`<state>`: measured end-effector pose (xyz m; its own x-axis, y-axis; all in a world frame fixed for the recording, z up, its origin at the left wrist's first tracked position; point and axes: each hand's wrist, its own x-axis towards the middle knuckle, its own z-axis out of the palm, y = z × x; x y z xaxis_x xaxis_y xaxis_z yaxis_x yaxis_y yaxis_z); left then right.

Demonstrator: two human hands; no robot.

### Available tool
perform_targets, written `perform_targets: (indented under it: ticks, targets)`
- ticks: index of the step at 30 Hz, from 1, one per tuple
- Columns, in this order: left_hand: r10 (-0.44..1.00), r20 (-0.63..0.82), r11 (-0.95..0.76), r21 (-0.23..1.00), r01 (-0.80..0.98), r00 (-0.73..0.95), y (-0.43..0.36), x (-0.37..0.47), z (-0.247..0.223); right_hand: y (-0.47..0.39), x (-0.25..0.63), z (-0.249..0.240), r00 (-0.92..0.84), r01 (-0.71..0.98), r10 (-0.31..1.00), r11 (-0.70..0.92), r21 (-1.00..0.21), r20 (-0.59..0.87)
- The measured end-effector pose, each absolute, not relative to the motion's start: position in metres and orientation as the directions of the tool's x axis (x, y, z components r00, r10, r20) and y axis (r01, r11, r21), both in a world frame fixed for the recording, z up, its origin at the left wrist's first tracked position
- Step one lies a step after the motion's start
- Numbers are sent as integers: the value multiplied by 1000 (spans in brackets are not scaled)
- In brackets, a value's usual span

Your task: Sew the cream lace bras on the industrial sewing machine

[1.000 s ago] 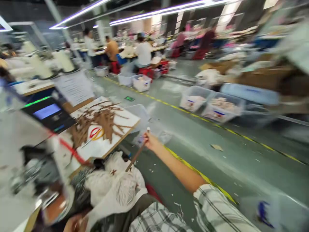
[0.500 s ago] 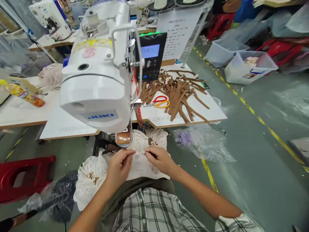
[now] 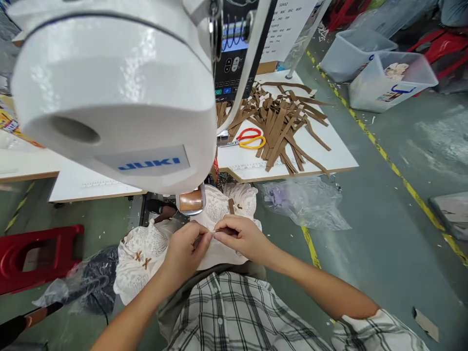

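Note:
My left hand [image 3: 188, 244] and my right hand [image 3: 243, 237] meet above my lap, thumbs and index fingers pinched close together. A brown strip [image 3: 227, 230] runs under the fingers of my right hand. What my left fingertips pinch is too small to make out. Cream lace fabric [image 3: 215, 207] lies behind and beneath both hands, with a short brown strip on it. More lace fabric [image 3: 142, 248], bearing two brown crosses, is bunched left of my left hand. The sewing machine head [image 3: 120, 97] looms over the table, just beyond my hands.
Brown strips [image 3: 280, 122] are heaped on the white table [image 3: 329, 151] beside scissors [image 3: 252, 139] with red and yellow handles. Plastic bags [image 3: 307, 202] hang near the table's front edge. A red stool [image 3: 69, 248] stands at left; clear bins [image 3: 393, 92] sit at the back right.
The view has moved closer to the sewing machine, which looks larger. My fingertips have come together, and the brown strip now shows in my right hand.

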<state>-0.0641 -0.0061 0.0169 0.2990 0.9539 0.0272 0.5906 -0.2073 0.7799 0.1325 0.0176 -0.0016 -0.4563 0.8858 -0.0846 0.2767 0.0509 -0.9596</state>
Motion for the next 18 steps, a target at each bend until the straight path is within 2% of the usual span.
perform_targets:
  ticks: [4,6,8,12,14,18]
  targets:
    - [936,23,-229,795,561,350,1,-72,19,23,135,-9,-357,131,915,-148,-980,-186]
    - [922,18,-247,796,553,387,4,-78,22,27,137,-12,-372,101,909,-163,-981,-189]
    - [916,-6,-243,787,568,401,5,-82,27,27,138,-12,-489,131,869,-16,-991,-79]
    - [923,-80,-190,757,625,377,2,-84,35,23,131,-4,-749,131,648,354,-926,141]
    - [920,-89,-192,748,635,383,1,-84,38,22,128,1,-782,133,594,454,-881,188]
    - [907,-108,-176,782,598,408,-1,-85,44,19,126,7,-760,164,571,630,-759,310]
